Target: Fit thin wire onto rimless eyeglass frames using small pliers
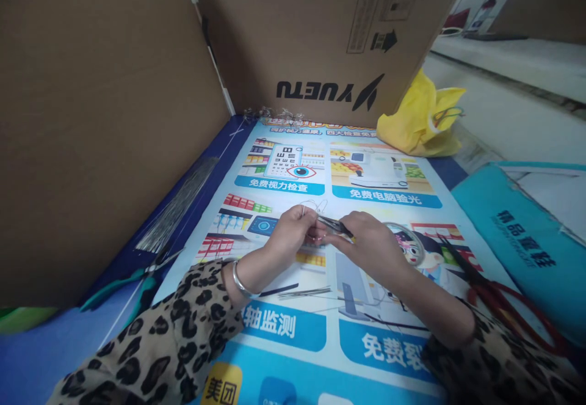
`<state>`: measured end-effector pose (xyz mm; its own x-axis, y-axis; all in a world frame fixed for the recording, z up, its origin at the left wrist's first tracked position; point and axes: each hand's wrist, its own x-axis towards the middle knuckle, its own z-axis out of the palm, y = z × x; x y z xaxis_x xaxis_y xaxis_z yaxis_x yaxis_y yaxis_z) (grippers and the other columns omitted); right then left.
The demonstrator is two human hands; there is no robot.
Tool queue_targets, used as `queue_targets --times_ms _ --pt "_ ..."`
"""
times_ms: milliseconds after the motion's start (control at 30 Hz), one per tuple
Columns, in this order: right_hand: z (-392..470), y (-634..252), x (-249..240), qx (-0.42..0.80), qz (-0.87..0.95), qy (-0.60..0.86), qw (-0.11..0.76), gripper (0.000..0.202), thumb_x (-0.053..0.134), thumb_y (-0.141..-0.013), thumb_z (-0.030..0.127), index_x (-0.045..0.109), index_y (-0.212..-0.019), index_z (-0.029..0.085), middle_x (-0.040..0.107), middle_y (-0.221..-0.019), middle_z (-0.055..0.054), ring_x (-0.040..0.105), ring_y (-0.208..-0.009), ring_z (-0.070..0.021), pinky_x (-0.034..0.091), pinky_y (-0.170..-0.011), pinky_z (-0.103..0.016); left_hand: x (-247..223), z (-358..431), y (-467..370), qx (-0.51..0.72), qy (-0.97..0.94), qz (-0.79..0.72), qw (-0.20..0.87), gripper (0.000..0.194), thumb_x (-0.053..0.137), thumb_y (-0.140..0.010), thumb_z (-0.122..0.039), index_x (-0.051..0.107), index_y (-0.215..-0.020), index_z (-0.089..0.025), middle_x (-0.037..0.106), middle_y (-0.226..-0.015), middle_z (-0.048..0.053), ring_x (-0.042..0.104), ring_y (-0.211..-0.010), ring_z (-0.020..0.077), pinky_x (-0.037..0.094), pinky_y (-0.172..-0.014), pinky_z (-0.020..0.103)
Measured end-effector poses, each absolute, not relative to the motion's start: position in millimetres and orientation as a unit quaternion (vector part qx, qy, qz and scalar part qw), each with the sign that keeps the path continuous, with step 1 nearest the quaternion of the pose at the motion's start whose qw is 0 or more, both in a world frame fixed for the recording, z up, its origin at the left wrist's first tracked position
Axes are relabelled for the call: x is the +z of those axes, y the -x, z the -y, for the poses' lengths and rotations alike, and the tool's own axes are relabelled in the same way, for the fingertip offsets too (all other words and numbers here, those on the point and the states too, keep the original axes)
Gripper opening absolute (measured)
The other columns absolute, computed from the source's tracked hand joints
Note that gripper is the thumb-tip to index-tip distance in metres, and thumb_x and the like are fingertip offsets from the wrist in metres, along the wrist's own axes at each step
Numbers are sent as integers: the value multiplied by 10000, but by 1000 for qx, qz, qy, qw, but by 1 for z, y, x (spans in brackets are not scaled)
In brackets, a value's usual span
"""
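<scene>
Pinching thin wire point(315, 202) between nearly closed thumb and fingers, the left hand point(293, 228) held the work over the printed sheet point(329, 270), its loops rising just beyond the fingertips. The right hand point(373, 246) was wrapped around the handles of small pliers point(334, 224), their tips meeting the left fingers; whether the jaws had bitten on wire could not be told. The step in hand looked like gripping or bending, and the next move seemed to call for a steady left pinch and a small, controlled squeeze, clear of the fingertips.
</scene>
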<state>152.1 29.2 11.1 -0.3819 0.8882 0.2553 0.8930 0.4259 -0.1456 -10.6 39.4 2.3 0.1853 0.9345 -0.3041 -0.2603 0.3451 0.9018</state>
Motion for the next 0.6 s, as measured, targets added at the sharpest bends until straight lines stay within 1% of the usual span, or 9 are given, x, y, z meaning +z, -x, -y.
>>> queue_targets --times_ms 133,300,367,433,500,600 --pt "-31 -153 14 38 822 547 154 294 510 -812 463 530 -704 190 569 -729 -26 513 -738 -168 321 -616 -253 3 -38 12 434 -396 -460 666 96 529 -766 -229 474 -714 -170 614 -650 5 557 -514 94 454 -523 222" --pt "-37 -159 14 123 784 580 183 267 503 -797 425 481 -649 205 546 -671 9 498 -638 -131 306 -560 -230 4 -34 13 410 -410 -461 671 122 533 -769 -293 487 -744 -183 607 -648 -6 585 -526 105 461 -518 222" --pt "-40 -161 14 128 771 593 193 270 496 -798 416 465 -633 206 535 -648 15 484 -611 -125 302 -551 -231 3 -34 13 400 -410 -465 675 126 531 -768 -296 488 -736 -181 594 -604 -10 563 -472 95 440 -480 207" --pt "-41 -163 14 130 766 597 198 275 483 -806 409 453 -623 206 522 -630 15 473 -594 -123 300 -543 -233 3 -35 13 401 -407 -472 671 117 532 -761 -279 486 -725 -178 571 -551 -21 510 -401 74 402 -432 187" --pt "-40 -163 15 154 771 582 207 272 476 -813 412 467 -637 205 520 -630 15 479 -595 -123 312 -548 -234 3 -36 13 409 -397 -483 665 102 531 -755 -261 480 -724 -178 556 -523 -31 461 -355 59 366 -394 175" --pt "-36 -159 19 195 786 546 217 281 500 -803 453 506 -676 203 539 -665 10 505 -633 -130 344 -577 -237 5 -37 12 419 -376 -495 662 92 518 -755 -245 465 -720 -178 548 -514 -37 445 -341 55 341 -372 165"
